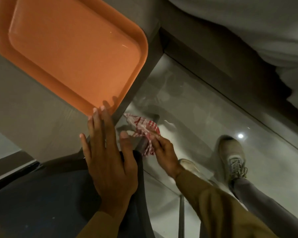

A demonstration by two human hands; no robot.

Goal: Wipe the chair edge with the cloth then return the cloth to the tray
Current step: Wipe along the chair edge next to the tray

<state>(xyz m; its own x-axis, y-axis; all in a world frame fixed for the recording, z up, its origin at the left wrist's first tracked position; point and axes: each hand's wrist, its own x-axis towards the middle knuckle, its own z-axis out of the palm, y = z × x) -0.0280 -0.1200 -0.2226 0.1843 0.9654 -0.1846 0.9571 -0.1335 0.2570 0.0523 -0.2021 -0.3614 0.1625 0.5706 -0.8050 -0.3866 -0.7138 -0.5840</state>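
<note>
Two hands show. The left hand (108, 162) lies flat with fingers spread, over the dark chair (41, 200) edge, fingertips reaching the near corner of the orange tray (72, 48) on the table (24, 121). The right hand (163, 152) pinches the cloth (144, 129) (red and white checked) just beside the chair edge, above the shiny floor (205, 103), off the tray.

tray (72, 48) on table (24, 117) | chair (41, 194) before table | cloth (143, 131) right of chair
</note>
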